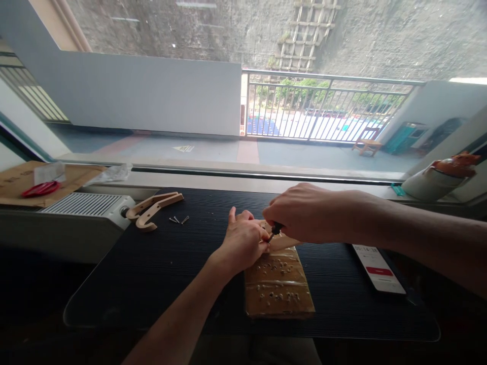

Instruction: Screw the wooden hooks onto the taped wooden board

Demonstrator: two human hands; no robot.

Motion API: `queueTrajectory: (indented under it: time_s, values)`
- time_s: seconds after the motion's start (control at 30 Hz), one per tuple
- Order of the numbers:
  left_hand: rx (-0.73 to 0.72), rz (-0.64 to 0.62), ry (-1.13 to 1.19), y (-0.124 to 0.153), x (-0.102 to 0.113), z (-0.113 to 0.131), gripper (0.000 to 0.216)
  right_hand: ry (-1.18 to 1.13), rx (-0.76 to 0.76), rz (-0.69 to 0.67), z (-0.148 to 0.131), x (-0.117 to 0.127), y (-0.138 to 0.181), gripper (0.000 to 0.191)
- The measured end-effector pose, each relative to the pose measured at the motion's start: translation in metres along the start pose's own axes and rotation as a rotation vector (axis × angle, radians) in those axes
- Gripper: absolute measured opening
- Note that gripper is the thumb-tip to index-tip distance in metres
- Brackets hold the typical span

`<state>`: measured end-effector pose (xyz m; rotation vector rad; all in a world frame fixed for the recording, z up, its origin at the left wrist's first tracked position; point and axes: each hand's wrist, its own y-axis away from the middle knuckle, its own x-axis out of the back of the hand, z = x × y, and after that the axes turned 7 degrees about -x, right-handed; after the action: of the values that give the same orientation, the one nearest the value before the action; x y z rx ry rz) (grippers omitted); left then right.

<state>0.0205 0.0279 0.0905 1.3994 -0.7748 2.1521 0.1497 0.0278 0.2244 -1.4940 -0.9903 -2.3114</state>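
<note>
My right hand [300,210] is closed around the dark handle of a screwdriver [274,231], whose shaft slants down to the left. Its tip meets the fingers of my left hand [246,238], so what lies under the tip is hidden. My left hand is closed on a pale wooden piece [283,243], pressing it down; its index finger sticks up. Beneath that piece lies a brown block [279,289] wrapped in clear tape, with many small holes in its top. Both hands cover much of the wooden piece.
Two curved wooden hooks [155,212] lie at the table's back left, with several screws [178,220] beside them. A phone [378,268] showing a timer is on the right. Beyond the black table [152,289] are a radiator [87,205], red-handled scissors [41,189] and a window.
</note>
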Motion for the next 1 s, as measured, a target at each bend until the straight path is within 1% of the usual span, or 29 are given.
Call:
queueTrajectory:
  time_s: [0.1, 0.27, 0.33, 0.4, 0.5, 0.67, 0.83, 0.9, 1.0]
  values:
    - [0.0, 0.002, 0.002, -0.001, 0.001, 0.001, 0.016, 0.003, 0.047, -0.002, 0.0, -0.002, -0.002, 0.018]
    - [-0.01, 0.0, 0.009, -0.001, 0.002, 0.001, 0.018, -0.005, 0.098, 0.068, 0.003, -0.012, -0.008, 0.021]
    - [-0.016, -0.004, 0.01, -0.001, 0.001, 0.0, 0.014, -0.017, 0.071, 0.063, 0.004, -0.015, -0.008, 0.021]
    - [-0.021, -0.01, 0.011, -0.001, 0.001, 0.0, 0.009, -0.042, 0.01, 0.051, 0.004, -0.015, -0.006, 0.021]
    - [-0.026, -0.012, 0.012, 0.0, 0.001, -0.001, 0.009, -0.072, -0.031, 0.05, 0.003, -0.01, -0.001, 0.016]
    - [-0.026, -0.011, 0.012, 0.0, -0.001, -0.002, 0.011, -0.043, 0.063, 0.04, 0.002, -0.001, 0.002, 0.015]
    - [-0.022, -0.014, 0.012, -0.002, -0.002, -0.003, 0.012, -0.061, 0.122, 0.053, 0.001, -0.004, -0.005, 0.015]
    - [-0.021, -0.009, 0.01, -0.002, -0.002, -0.002, 0.015, -0.066, 0.114, 0.07, 0.001, -0.008, -0.008, 0.014]
    - [-0.023, 0.007, 0.013, -0.002, -0.001, -0.001, 0.015, -0.083, 0.036, 0.101, 0.001, -0.012, -0.011, 0.013]
